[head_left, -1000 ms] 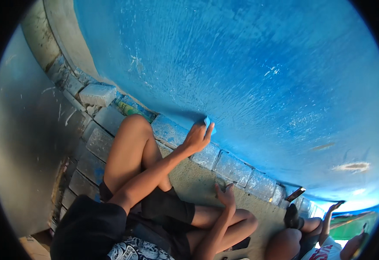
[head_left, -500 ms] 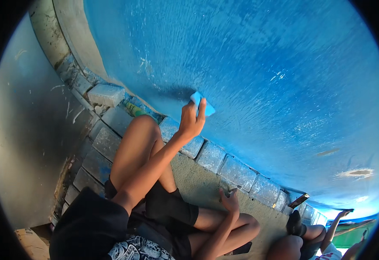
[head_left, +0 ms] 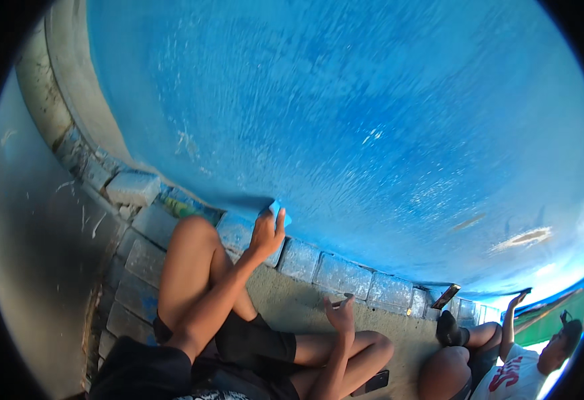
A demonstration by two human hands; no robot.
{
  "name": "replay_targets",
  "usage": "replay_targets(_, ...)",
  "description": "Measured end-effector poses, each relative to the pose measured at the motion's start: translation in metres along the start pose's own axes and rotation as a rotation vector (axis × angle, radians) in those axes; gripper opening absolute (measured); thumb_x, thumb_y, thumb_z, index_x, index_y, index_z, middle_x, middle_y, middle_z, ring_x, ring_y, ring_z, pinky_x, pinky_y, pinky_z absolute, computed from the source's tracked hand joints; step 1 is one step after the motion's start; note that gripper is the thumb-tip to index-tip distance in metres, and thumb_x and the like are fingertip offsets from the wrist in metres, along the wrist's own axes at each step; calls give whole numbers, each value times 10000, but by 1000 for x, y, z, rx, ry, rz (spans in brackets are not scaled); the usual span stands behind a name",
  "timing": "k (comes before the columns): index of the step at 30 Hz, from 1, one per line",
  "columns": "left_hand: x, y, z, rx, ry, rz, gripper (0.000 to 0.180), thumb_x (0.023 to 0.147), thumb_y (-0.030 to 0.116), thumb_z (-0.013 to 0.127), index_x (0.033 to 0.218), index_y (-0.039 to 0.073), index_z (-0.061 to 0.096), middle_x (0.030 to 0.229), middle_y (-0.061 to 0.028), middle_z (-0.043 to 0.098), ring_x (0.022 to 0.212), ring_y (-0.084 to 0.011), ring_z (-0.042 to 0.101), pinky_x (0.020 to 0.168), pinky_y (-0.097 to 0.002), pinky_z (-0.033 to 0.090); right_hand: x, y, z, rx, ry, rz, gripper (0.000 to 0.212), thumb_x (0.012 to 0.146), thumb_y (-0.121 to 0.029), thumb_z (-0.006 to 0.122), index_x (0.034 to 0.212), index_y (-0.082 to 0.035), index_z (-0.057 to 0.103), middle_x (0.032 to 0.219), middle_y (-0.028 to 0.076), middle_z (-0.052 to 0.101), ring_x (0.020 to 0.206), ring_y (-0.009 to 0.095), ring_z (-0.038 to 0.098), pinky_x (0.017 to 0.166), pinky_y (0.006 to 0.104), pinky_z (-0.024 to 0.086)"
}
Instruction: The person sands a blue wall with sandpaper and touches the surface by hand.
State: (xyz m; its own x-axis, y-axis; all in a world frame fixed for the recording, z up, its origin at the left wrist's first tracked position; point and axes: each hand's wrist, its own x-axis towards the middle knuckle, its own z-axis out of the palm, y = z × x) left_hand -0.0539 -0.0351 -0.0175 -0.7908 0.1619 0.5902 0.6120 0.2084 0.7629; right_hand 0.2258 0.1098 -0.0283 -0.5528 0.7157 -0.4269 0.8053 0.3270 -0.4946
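My left hand (head_left: 265,235) is closed around a small light-blue pad (head_left: 277,209), its exact material unclear. It presses the pad against the lower part of a blue-painted wall (head_left: 345,153), just above the row of grey blocks along its foot. My right hand (head_left: 340,315) is held above my bent leg, fingers apart, with nothing visible in it. Both my knees are bent, the left one (head_left: 195,240) raised close to the wall.
Grey paving blocks (head_left: 342,277) edge the wall, one loose block (head_left: 134,189) among them. A dark phone (head_left: 377,381) lies beside my leg; a dark rectangular object (head_left: 446,295) leans farther along. At right, another person (head_left: 515,373) sits with a hand at the wall. A metallic panel (head_left: 45,267) stands left.
My left hand and the pad have moved down the wall toward the blocks. The view has shifted, showing more of the other person. My right hand stays above my leg.
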Motion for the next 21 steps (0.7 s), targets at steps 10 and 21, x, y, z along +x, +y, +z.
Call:
replay_targets(10,33,32,-6,-157,88,-22,373,1026,225,429,767,-30,511,632,-215,543,616,-428,549,565,-482,395,-92,-258,-183,-208,1062,-914,887,892,-268,674,1498,57,113,1552,251,229,1434,378,266,1142,538,163)
replay_targets(21,33,35,-9,-302,-4,-116,357,1027,234,418,805,-21,532,607,-200,523,539,-410,514,513,-471,376,-68,-313,-188,-509,1083,-931,958,916,-435,606,1509,56,35,1580,205,190,1473,358,164,1107,662,26)
